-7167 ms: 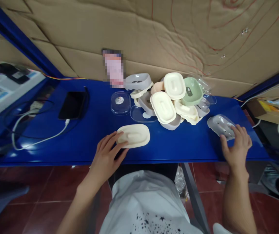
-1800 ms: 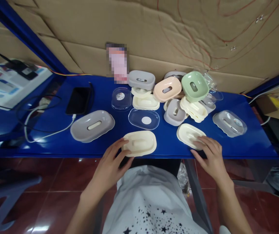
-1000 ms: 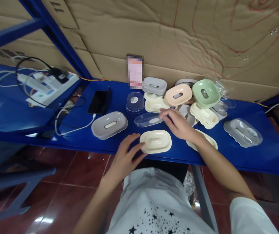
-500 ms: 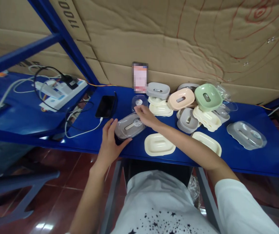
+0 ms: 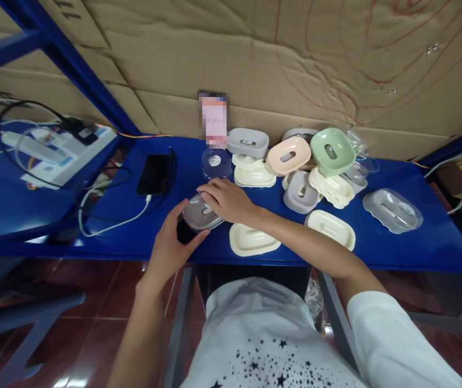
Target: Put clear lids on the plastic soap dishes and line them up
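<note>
Both hands on grey soap dish [image 5: 199, 214], left hand [image 5: 169, 243] under, right hand [image 5: 225, 199] atop

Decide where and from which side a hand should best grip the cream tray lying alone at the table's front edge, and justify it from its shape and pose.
Probably the cream tray is best gripped across its short width, on the two long rims. It lies flat and oblong, with bare blue table around it. Come from above on the front side; the right hand and its forearm lie just behind the tray.
</note>
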